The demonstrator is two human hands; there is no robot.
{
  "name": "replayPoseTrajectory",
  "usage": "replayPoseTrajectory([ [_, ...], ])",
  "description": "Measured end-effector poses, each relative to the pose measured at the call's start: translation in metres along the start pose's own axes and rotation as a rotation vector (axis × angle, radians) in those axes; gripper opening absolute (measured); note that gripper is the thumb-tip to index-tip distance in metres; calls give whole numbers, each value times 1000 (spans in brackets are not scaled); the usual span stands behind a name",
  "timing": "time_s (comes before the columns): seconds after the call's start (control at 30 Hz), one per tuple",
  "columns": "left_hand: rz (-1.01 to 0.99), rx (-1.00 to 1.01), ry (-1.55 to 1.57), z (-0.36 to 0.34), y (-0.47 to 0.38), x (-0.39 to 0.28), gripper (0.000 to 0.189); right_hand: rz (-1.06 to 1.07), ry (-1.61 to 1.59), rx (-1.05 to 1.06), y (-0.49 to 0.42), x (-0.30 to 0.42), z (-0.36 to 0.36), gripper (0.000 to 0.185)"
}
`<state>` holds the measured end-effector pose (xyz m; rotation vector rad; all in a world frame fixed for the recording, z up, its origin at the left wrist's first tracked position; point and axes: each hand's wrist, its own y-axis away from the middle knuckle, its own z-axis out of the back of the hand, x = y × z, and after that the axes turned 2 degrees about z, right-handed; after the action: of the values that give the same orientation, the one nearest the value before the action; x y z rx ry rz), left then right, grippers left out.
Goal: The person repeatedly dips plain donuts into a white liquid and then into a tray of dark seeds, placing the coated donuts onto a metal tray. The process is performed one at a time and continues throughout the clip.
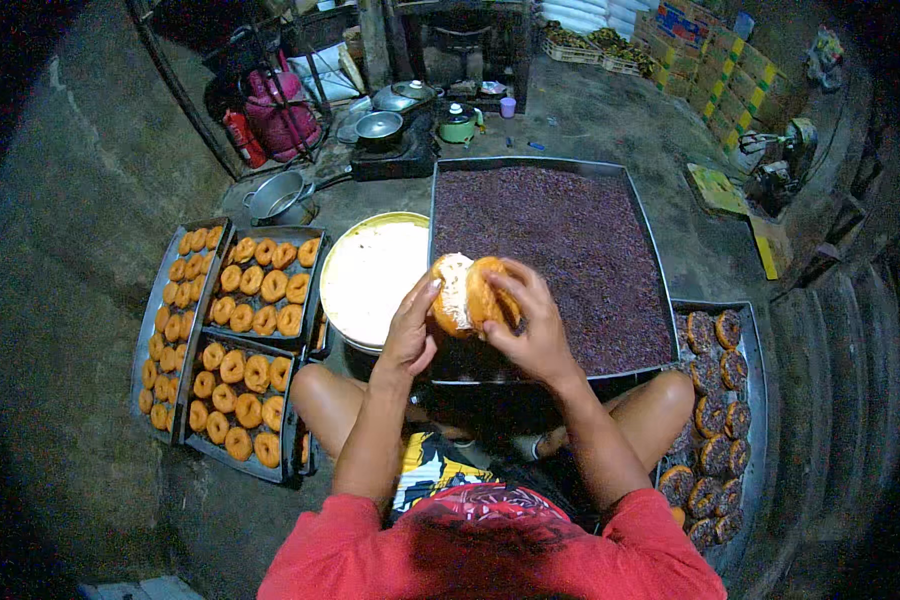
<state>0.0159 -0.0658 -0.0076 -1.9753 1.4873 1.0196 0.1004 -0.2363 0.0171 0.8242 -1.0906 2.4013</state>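
Between my hands, over the near left part of a metal tray of dark sprinkles [547, 255], are ring doughnuts. My left hand [414, 326] holds a doughnut with white cream on its face [454, 296]. Just beside it, my right hand [525, 315] grips plain golden doughnuts [487, 296], seemingly two, pressed near the creamed face. A round pan of white cream [375, 277] lies left of the sprinkle tray, partly behind my left hand. Trays at the left hold rows of plain doughnuts [248, 410]. The tray at the right holds sprinkle-coated doughnuts [712, 454].
Beyond the pan stand an empty metal pot [276, 196], a stove with a lidded pan [379, 126] and a green pot [457, 127]. A pink gas cylinder [281, 112] and a red extinguisher [244, 139] are back left. Cardboard boxes [727, 82] and a fan [787, 150] are at the right.
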Motion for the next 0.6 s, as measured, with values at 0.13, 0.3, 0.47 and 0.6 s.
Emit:
replayPoseTrajectory([
  [0.13, 85, -38, 30, -12, -7, 19, 48, 9, -3, -80, -1, -2, 7, 58],
  [0.3, 147, -9, -38, -32, -10, 23, 35, -169, -67, -164, 3, -26, 18, 57],
  [0.47, 166, -44, 152, -26, -16, 33, 32, -170, -98, -44, 29, -36, 32, 55],
  [0.6, 53, -95, -67, -46, -12, 37, 26, -195, -156, -136, 37, -26, 25, 54],
])
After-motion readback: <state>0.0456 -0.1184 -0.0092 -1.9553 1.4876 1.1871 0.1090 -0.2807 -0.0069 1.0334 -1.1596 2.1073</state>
